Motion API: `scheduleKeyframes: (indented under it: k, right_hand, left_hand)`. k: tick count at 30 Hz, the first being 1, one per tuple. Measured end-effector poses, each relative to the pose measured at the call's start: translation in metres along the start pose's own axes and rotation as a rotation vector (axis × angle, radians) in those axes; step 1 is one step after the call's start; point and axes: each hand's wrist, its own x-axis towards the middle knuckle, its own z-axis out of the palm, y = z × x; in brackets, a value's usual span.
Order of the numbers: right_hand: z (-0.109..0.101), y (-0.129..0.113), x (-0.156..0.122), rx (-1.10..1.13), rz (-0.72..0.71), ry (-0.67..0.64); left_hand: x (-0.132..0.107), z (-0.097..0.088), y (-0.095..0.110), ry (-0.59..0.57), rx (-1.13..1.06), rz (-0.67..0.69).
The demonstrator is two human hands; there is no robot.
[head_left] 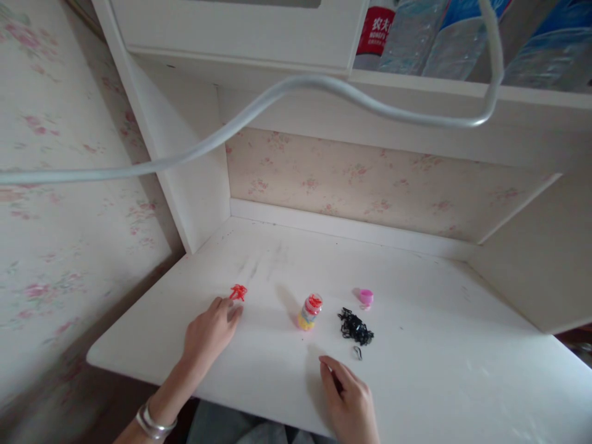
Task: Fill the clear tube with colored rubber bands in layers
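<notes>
My left hand (210,333) lies flat on the white desk (430,345), fingers stretched toward a small clump of red rubber bands (238,291) just past the fingertips. My right hand (349,401) rests near the front edge with fingers loosely curled; what they hold, if anything, is hidden. A small clear jar (309,311) with red and yellow bands stands upright between the hands. To its right lies a pile of black bands (355,327), with one loose black band (357,353) below it. The pink lid (365,298) lies behind the pile.
A grey cable (287,86) loops across the upper view. Shelf side panels stand at left (185,179) and right (546,259). Water bottles (416,31) lie on the shelf above. Flowered wallpaper covers the wall at left.
</notes>
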Motion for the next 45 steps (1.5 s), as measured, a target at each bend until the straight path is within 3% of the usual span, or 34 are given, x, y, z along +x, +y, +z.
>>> scheduleKeyframes:
  k: [9, 23, 30, 39, 45]
  right_hand:
    - [0.0, -0.01, 0.001, -0.211, -0.109, -0.09]
    - [-0.003, -0.014, -0.002, -0.193, -0.103, -0.091]
    - [-0.002, -0.013, -0.002, -0.215, -0.1, -0.124]
    - [-0.003, -0.015, -0.001, -0.255, -0.123, -0.119]
    - [-0.002, -0.014, -0.001, -0.274, -0.136, -0.121]
  left_hand:
    - [0.019, 0.012, 0.022, 0.021, 0.189, 0.063]
    - [0.029, 0.011, 0.024, 0.019, 0.231, 0.066]
    - [0.022, 0.015, 0.017, -0.006, 0.249, 0.109]
    - [0.017, 0.014, 0.021, -0.025, 0.121, 0.052]
    - [0.018, 0.007, 0.017, 0.067, -0.099, 0.097]
